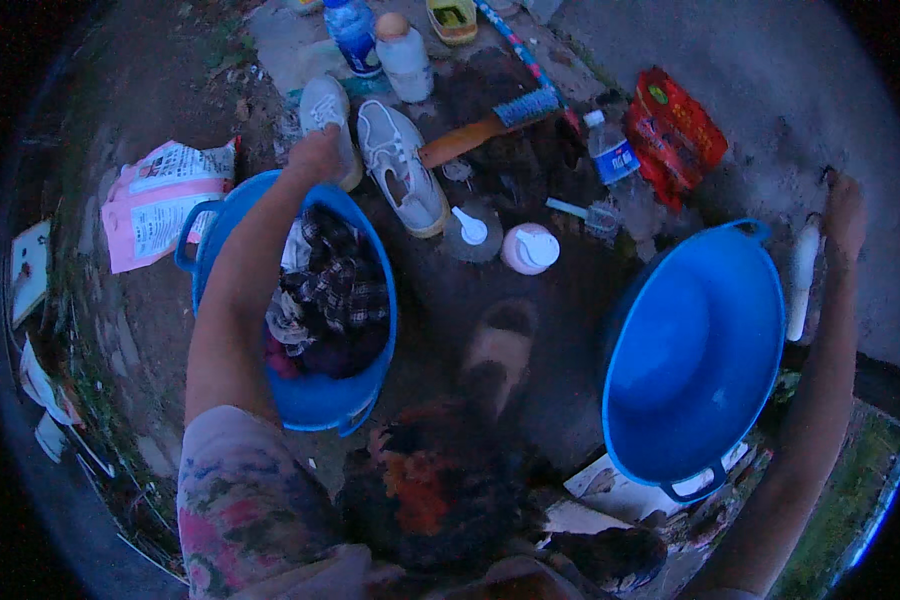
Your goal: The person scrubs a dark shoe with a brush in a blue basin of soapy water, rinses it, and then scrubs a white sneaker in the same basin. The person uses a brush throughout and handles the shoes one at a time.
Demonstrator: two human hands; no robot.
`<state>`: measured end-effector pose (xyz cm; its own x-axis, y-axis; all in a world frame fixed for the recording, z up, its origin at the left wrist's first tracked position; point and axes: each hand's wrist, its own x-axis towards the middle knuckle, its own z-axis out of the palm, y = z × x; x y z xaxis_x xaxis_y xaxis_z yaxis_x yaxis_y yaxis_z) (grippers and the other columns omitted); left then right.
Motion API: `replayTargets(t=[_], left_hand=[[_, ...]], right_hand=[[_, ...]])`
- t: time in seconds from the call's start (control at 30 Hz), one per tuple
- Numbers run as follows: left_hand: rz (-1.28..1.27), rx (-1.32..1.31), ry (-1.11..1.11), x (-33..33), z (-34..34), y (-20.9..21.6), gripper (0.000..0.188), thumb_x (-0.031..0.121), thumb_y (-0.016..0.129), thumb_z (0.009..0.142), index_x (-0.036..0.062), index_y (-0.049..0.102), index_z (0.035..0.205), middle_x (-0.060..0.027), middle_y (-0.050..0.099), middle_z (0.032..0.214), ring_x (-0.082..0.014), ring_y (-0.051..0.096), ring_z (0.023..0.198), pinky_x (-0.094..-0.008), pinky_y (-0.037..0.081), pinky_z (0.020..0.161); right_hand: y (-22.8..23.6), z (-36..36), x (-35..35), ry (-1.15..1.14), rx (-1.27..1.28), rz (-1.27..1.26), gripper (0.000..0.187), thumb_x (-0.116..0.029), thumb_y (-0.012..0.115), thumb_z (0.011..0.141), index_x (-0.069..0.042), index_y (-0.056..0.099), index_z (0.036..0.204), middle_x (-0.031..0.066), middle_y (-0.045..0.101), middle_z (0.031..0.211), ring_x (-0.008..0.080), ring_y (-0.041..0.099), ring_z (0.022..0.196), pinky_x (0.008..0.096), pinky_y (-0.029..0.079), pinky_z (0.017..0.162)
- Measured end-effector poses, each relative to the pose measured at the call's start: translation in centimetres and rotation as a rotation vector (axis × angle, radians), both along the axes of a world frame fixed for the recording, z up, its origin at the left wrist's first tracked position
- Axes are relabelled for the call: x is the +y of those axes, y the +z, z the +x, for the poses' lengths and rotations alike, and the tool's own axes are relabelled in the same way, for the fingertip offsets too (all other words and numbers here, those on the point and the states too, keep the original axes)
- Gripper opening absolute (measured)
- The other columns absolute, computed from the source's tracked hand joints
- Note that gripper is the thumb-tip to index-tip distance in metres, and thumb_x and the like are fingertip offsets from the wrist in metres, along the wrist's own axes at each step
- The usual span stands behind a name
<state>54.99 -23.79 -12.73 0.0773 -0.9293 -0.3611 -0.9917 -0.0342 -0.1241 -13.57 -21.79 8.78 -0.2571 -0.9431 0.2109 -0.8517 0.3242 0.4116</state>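
Observation:
My left hand (315,155) reaches over the left basin and closes on a light-coloured sneaker (325,108). Beside it on the ground lies the matching sneaker (402,165), its toe end pointing away from me. Under my left forearm, a blue basin (387,330) holds dark checked cloth (345,285) and other fabric. My right arm stretches far out to the right. At its end my right hand (843,215) is closed next to a long white object (804,275); what its fingers hold is too dim to make out. A second blue basin (685,345) stands tilted inside that arm.
A wooden-handled brush (485,128) lies past the sneakers. Bottles (404,62) and a yellow container (453,22) stand at the back. Nearer are a lidded tub (530,248), a clear bottle (611,150) and a red bag (675,135). A pink-and-white packet (168,203) lies left.

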Motion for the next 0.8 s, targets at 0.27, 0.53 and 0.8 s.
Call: replayTargets(t=[0.27,0.53,0.8], left_hand=[[0.464,0.050,-0.370,-2.2,-9.5,0.3,0.052,0.047,0.050,0.083,0.0150,0.049,0.124,-0.0195,0.059,0.109,-0.0352,0.057,0.101,-0.0446,0.046,0.085],[0.165,-0.062,-0.342,-4.7,3.6,-6.3,0.040,0.037,0.058,0.079,0.0005,0.066,0.093,-0.0195,0.065,0.084,-0.0338,0.063,0.082,-0.0439,0.049,0.070],[-0.197,0.273,-0.214,-9.0,20.1,-5.1,0.038,0.032,0.057,0.082,0.0041,0.060,0.106,-0.0112,0.061,0.085,-0.0241,0.060,0.078,-0.0385,0.048,0.058]], right_hand=[[3.2,0.8,2.8,-0.059,-0.634,-0.434,0.050,-0.047,0.051,0.083,-0.003,0.060,0.105,0.0147,0.063,0.091,0.0260,0.061,0.077,0.0399,0.047,0.071],[5.8,7.4,3.5,-0.025,-0.702,-0.287,0.031,-0.028,0.052,0.082,-0.001,0.064,0.088,0.0153,0.063,0.077,0.0268,0.063,0.075,0.0405,0.048,0.068],[7.0,3.8,7.2,0.378,-0.881,-0.299,0.036,-0.033,0.050,0.089,-0.004,0.061,0.108,0.0144,0.063,0.098,0.0240,0.059,0.089,0.0357,0.045,0.080]])
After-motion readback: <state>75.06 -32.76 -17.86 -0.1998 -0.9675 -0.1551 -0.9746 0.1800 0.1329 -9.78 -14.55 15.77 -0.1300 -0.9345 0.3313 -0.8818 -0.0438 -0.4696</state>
